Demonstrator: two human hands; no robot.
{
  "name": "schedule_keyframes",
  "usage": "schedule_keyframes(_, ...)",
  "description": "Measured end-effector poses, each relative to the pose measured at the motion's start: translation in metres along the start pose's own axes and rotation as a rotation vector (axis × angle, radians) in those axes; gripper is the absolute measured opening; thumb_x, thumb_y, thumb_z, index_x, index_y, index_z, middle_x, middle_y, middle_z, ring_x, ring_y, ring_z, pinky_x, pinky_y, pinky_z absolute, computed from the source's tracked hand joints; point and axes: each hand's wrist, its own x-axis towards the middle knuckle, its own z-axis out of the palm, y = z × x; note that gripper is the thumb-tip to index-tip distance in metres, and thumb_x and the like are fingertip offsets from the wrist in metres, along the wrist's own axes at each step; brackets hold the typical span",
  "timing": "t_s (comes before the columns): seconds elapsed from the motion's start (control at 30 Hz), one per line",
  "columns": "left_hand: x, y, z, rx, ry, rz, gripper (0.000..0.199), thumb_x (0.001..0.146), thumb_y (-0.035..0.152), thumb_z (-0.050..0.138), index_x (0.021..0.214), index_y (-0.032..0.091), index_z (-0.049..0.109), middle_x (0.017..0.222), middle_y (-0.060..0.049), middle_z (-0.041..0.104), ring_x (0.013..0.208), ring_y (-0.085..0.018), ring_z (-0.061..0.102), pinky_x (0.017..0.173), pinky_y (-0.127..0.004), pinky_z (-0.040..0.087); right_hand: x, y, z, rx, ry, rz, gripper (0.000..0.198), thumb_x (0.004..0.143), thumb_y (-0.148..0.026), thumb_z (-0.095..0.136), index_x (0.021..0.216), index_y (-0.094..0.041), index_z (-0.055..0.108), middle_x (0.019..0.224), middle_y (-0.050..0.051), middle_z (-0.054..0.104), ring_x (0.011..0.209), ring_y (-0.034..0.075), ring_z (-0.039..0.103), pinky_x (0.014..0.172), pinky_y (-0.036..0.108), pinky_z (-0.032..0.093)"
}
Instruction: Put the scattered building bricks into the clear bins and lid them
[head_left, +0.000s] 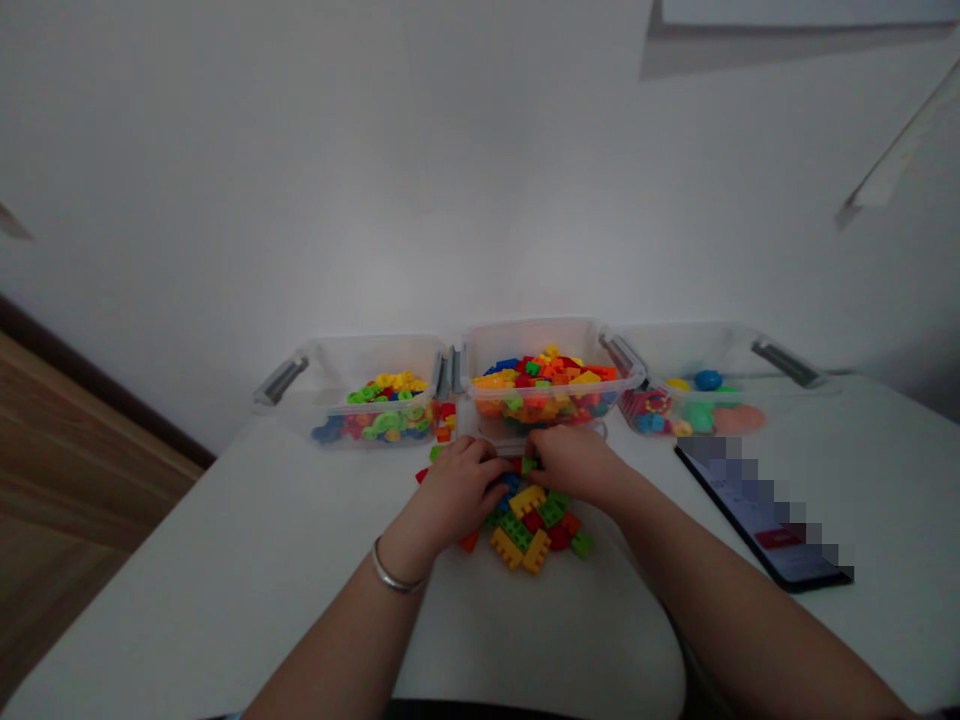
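A pile of colourful plastic toy bricks [515,530] lies on the white table in front of me, with yellow, green, red, blue and orange pieces mixed together. My left hand [463,485], with a silver bangle at its wrist, reaches over the pile's left side. Its fingers are curled in among the bricks, and what they grip is hidden. From the right, my right hand [574,462] bends its fingers and thumb around a small green brick [529,465] at the back of the pile. The fingertips of both hands are close together.
Behind the pile stand a clear bin heaped with bricks [551,385], a left bin of mixed pieces [379,410] and a right bin of larger toys [697,400]. A phone [765,520] lies at the right. The wall [450,170] rises behind.
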Motion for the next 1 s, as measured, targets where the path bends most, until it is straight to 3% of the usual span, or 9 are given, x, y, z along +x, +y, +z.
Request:
schedule_keyframes(0.13, 0.000, 0.000, -0.001, 0.016, 0.000, -0.003, 0.024, 0.092, 0.031, 0.058, 0.112, 0.023, 0.069, 0.108, -0.008, 0.064, 0.103, -0.025, 0.056, 0.091, -0.041, 0.047, 0.000, 0.004, 0.001, 0.018, 0.000, -0.012, 0.024, 0.079, -0.034, 0.063, 0.096, -0.019, 0.070, 0.092, 0.009, 0.076, 0.086, 0.026, 0.071, 0.066, 0.030, 0.049)
schedule_keyframes(0.33, 0.001, 0.001, 0.003, 0.011, 0.050, 0.044, 0.036, 0.093, 0.029, 0.057, 0.129, 0.029, 0.062, 0.108, -0.007, 0.062, 0.099, -0.024, 0.056, 0.088, -0.040, 0.048, -0.001, 0.007, -0.005, 0.029, 0.016, -0.039, 0.027, 0.076, -0.034, 0.063, 0.098, -0.020, 0.069, 0.091, 0.008, 0.076, 0.083, 0.025, 0.070, 0.062, 0.028, 0.046)
schedule_keyframes(0.67, 0.002, -0.003, -0.001, -0.005, 0.054, -0.005, 0.028, 0.092, 0.029, 0.057, 0.118, 0.026, 0.069, 0.108, -0.008, 0.063, 0.100, -0.024, 0.059, 0.089, -0.040, 0.049, -0.014, 0.010, -0.028, 0.081, 0.025, -0.073, 0.030, 0.074, -0.029, 0.065, 0.103, -0.022, 0.066, 0.084, 0.004, 0.073, 0.081, 0.022, 0.068, 0.060, 0.026, 0.040)
schedule_keyframes(0.87, 0.002, -0.004, -0.007, -0.004, 0.120, -0.126, 0.027, 0.090, 0.024, 0.058, 0.114, 0.021, 0.070, 0.110, -0.009, 0.064, 0.101, -0.024, 0.060, 0.092, -0.040, 0.051, -0.030, 0.030, -0.052, 0.304, 0.254, 0.038, 0.022, 0.073, -0.023, 0.063, 0.094, -0.019, 0.059, 0.068, -0.002, 0.066, 0.059, 0.014, 0.058, 0.052, 0.024, 0.032)
schedule_keyframes(1.0, 0.002, -0.004, -0.008, 0.005, 0.150, -0.194, 0.026, 0.091, 0.023, 0.056, 0.112, 0.020, 0.071, 0.112, -0.009, 0.066, 0.104, -0.024, 0.060, 0.095, -0.040, 0.050, -0.037, 0.056, -0.061, 0.485, 0.466, 0.174, 0.023, 0.071, -0.027, 0.064, 0.091, -0.020, 0.056, 0.058, -0.005, 0.059, 0.052, 0.013, 0.053, 0.052, 0.024, 0.036)
